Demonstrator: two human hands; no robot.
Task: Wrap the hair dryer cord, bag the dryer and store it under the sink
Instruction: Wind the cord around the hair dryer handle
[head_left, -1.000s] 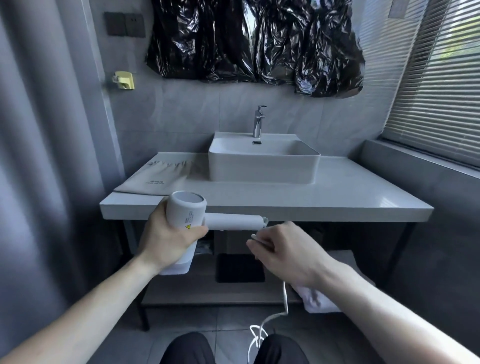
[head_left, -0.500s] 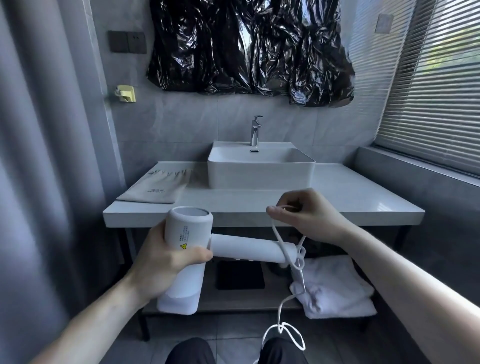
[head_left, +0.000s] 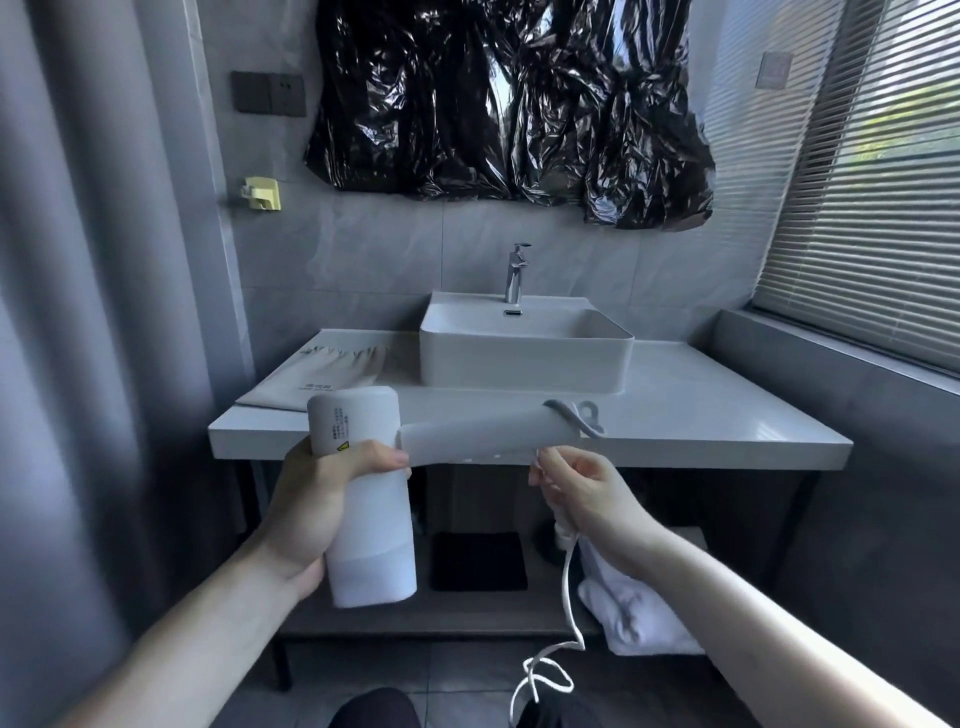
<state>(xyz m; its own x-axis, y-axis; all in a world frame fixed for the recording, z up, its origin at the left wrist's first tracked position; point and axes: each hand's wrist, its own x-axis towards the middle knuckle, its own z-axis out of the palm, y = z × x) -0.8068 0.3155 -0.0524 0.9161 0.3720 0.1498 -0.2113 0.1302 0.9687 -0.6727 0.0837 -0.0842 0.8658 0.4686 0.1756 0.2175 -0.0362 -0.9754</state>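
A: Fig. legend, pls. What do we hold, and where?

B: Our left hand (head_left: 317, 499) grips the barrel of the white plastic hair dryer (head_left: 363, 493), fingers curled round it, handle lying level to the right in front of the pale stone table (head_left: 727, 415). Our right hand (head_left: 582, 493) pinches the white round cord (head_left: 569, 582) just under the handle end.

A: Changed vs. half a sec ago?

B: The right hand, then raised above the handle, has dropped below it. One turn of cord now lies over the handle tip; the dryer sits higher, level w/ the table edge.

A: Meaning for the task?

B: We judge the wrap only just begun: most of the cord hangs slack to a loose tangle by the floor. Bagging not started; the beige cloth drawstring bag (head_left: 322, 376) lies flat on the table, left of the white rectangular basin (head_left: 524, 358). The shelf (head_left: 441, 618) under the sink carries a dark mat (head_left: 478, 561) and white folded towels (head_left: 639, 618); storage goes there, we presume.
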